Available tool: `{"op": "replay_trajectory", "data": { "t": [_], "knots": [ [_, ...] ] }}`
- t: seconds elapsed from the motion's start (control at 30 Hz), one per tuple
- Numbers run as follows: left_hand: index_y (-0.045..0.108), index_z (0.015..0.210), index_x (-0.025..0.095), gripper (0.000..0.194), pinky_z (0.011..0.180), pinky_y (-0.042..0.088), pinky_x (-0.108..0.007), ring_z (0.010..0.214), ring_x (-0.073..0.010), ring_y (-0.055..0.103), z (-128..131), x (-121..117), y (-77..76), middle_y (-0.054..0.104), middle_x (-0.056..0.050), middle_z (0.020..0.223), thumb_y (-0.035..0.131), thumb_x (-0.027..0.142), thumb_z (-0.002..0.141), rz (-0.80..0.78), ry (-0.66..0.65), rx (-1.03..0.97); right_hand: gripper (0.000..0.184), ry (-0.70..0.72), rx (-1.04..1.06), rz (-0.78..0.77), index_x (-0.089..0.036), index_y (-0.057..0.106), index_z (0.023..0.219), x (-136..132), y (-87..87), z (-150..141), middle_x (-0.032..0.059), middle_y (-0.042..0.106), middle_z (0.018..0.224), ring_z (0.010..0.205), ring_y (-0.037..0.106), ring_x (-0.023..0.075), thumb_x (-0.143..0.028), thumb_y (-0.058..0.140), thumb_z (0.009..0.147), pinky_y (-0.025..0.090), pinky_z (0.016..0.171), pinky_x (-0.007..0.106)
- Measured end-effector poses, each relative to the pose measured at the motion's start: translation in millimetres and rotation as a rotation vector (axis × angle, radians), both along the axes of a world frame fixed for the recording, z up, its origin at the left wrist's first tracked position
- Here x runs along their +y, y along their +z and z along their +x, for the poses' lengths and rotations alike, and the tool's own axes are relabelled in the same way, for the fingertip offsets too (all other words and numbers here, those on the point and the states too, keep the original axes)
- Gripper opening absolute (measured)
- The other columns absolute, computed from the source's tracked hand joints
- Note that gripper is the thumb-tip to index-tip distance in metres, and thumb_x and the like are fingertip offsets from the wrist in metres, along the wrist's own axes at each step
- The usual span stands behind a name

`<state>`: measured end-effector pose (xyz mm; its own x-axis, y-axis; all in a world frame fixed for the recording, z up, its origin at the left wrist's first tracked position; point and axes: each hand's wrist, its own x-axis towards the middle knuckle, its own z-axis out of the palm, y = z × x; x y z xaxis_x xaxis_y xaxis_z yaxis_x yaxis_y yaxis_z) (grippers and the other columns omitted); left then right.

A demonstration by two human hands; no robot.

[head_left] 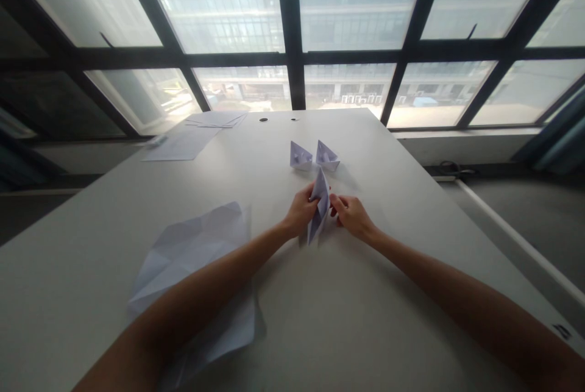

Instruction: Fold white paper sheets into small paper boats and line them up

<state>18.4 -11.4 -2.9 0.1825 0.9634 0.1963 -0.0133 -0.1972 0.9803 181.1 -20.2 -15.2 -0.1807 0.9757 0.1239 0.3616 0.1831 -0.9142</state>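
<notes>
Just above the white table, my left hand (301,212) grips a folded paper boat (321,200) that is turned on end, its pointed tips up and down. My left thumb presses into the fold. On the boat's right side, my right hand (348,212) has its fingers curled at the paper's edge, closed together; whether they pinch the paper is hard to see. Two finished-looking paper boats stand upright beyond the hands, a left boat (300,157) and a right boat (327,157).
A large creased paper sheet (196,245) lies under and beside my left forearm. Flat paper sheets (183,142) rest at the table's far left. Two round holes sit near the table's (411,209) far edge, before tall windows. A cable (457,169) lies beyond the right side.
</notes>
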Motion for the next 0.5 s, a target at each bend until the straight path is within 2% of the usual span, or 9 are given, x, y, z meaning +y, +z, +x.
{"op": "replay_trajectory", "data": {
  "t": [0.1,0.2,0.27,0.33,0.4,0.5],
  "knots": [
    [0.07,0.112,0.015,0.037,0.075,0.05,-0.026,0.084,-0.0187,0.064,0.2,-2.3,3.0,0.072,-0.003,0.093,0.061,0.016,0.076,0.039,0.017,0.032,0.034,0.014,0.009,0.035,-0.019,0.062,0.073,0.3,-1.3,0.2,0.0026,0.065,0.067,0.052,0.056,0.0138,-0.048,0.055,0.088,0.04,0.05,0.024],
    [0.066,0.123,0.017,0.051,0.08,0.049,-0.026,0.091,-0.0195,0.064,0.6,-1.3,2.8,0.072,-0.004,0.103,0.063,0.013,0.072,0.015,0.052,0.001,0.015,-0.016,0.025,-0.005,-0.018,0.06,0.069,4.3,-5.1,1.7,0.0006,0.061,0.061,0.05,0.055,0.0142,-0.03,0.058,0.078,0.039,0.048,0.024],
    [0.064,0.127,0.017,0.056,0.083,0.048,-0.027,0.094,-0.0201,0.064,0.8,0.0,1.2,0.072,-0.005,0.108,0.065,0.013,0.071,-0.026,0.053,-0.028,0.012,-0.036,0.057,-0.039,-0.018,0.06,0.067,8.3,-7.7,3.6,-0.0003,0.059,0.057,0.048,0.053,0.0138,-0.026,0.057,0.074,0.038,0.046,0.024],
    [0.067,0.122,0.016,0.05,0.084,0.047,-0.028,0.093,-0.0206,0.064,0.6,0.7,-0.5,0.072,-0.005,0.104,0.069,0.016,0.071,-0.057,0.011,-0.032,0.013,-0.078,0.089,-0.05,-0.017,0.061,0.066,11.5,-8.8,5.6,-0.0014,0.056,0.055,0.048,0.049,0.0128,-0.027,0.057,0.073,0.035,0.045,0.024],
    [0.072,0.107,0.014,0.036,0.079,0.047,-0.027,0.087,-0.0202,0.063,0.1,0.4,-1.4,0.072,-0.004,0.094,0.072,0.021,0.071,-0.08,-0.03,-0.008,0.014,-0.121,0.115,-0.053,-0.017,0.061,0.067,13.0,-7.9,7.1,-0.0021,0.054,0.055,0.049,0.046,0.0122,-0.029,0.057,0.071,0.034,0.045,0.023],
    [0.073,0.09,0.013,0.022,0.071,0.046,-0.026,0.075,-0.0178,0.06,-0.7,-1.1,-1.7,0.069,-0.002,0.082,0.074,0.025,0.072,-0.115,-0.024,0.018,0.012,-0.15,0.17,-0.075,-0.018,0.059,0.066,12.1,-4.4,7.7,-0.0027,0.054,0.056,0.052,0.046,0.0122,-0.03,0.059,0.069,0.034,0.047,0.023]
  ]
}}
